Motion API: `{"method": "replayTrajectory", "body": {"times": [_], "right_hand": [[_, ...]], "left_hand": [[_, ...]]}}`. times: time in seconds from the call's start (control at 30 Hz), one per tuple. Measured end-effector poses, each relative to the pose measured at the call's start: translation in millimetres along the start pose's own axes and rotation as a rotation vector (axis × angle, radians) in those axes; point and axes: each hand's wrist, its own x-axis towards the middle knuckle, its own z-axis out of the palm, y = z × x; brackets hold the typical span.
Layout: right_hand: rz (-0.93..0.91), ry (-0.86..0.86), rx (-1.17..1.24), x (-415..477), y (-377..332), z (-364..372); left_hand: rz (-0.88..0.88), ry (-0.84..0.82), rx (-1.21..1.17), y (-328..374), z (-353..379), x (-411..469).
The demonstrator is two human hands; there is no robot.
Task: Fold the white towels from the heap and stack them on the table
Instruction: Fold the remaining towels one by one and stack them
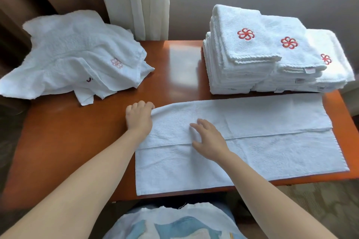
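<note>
A white towel (252, 145) lies spread along the near edge of the wooden table (73, 141), its far long side folded over toward me. My left hand (138, 117) grips the folded left end of it, fingers curled over the fold. My right hand (208, 139) rests flat on the towel's middle with fingers spread. A heap of unfolded white towels (77, 54) lies at the back left. Folded towels with red emblems stand in stacks (262, 54) at the back right.
A white curtain (139, 0) and a grey wall are behind the table. A brown curtain hangs at the far left. Patterned carpet shows at the right of the table. My lap in light clothing is at the bottom.
</note>
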Motion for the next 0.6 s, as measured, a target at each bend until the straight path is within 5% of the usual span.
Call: {"method": "replayTrajectory", "body": {"times": [0.2, 0.33, 0.43, 0.6], "right_hand": [[-0.078, -0.101, 0.163, 4, -8, 0], [-0.044, 0.053, 0.051, 7, -3, -1], [0.061, 0.007, -0.149, 9, 5, -1], [0.09, -0.104, -0.266, 6, 16, 3]], "left_hand": [[-0.044, 0.089, 0.171, -21, -4, -3], [0.133, 0.178, -0.002, -9, 1, -17], [0.333, -0.033, -0.112, 14, 12, -31], [0.122, -0.377, -0.004, 21, 31, -32]]}}
